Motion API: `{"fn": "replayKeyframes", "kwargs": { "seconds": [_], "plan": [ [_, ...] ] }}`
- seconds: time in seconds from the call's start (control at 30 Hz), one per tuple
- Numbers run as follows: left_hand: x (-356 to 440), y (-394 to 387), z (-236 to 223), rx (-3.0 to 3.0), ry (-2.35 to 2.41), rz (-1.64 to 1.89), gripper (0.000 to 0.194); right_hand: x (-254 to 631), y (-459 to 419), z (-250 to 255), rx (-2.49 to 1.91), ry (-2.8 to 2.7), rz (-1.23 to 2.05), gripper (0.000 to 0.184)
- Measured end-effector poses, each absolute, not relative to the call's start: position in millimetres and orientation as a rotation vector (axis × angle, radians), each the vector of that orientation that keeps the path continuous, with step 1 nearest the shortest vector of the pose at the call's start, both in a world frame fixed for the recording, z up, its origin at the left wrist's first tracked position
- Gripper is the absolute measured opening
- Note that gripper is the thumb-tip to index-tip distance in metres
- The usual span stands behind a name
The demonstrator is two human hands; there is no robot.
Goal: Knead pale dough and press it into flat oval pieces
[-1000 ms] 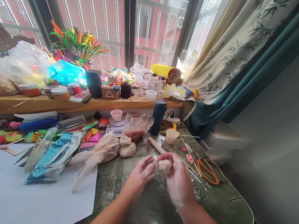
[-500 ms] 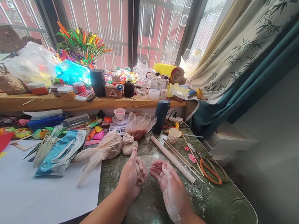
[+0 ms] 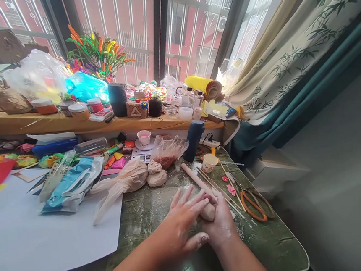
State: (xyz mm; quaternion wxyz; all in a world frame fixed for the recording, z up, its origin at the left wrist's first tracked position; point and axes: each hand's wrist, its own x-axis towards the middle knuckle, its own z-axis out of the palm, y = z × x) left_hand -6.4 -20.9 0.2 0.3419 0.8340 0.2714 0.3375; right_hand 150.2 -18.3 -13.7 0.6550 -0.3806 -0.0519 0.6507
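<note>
One powder-dusted left hand (image 3: 180,229), fingers spread, lies across a rounded cream dough lump (image 3: 208,212) held in the curled right hand (image 3: 223,223) above the dark-green bench (image 3: 267,246), seemingly mid-shaping, needing even pressure next.

Your right hand (image 3: 223,224) wears a chalky, powdery film; the dough piece (image 3: 208,212) against it looks smooth and matt, the stacked dough lumps (image 3: 157,179) rougher. Your dark-green tabletop (image 3: 266,244) is glossy beneath white powder. You have matt white paper (image 3: 66,242) and a shiny blue plastic pouch (image 3: 69,180).
</note>
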Motion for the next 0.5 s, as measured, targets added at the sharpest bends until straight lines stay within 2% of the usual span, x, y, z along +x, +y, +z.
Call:
{"fn": "replayKeyframes", "kwargs": {
  "seconds": [0.1, 0.2, 0.5],
  "plan": [
    [-10.3, -12.5, -11.4, 1.978, 0.819, 1.13, 0.05, 160.8, -13.9, -4.9, -0.801, -0.044, 1.543, 0.048],
    [-13.1, -3.1, -19.2, 1.734, 0.966, 1.284, 0.041, 161.8, -15.3, -1.1, -0.694, -0.191, 1.632, 0.06],
    [-11.5, -0.3, -16.3, 1.486, 1.047, 1.278, 0.043, 159.4, -10.2, -17.7, -0.792, -0.28, 1.551, 0.064]
  ]
}}
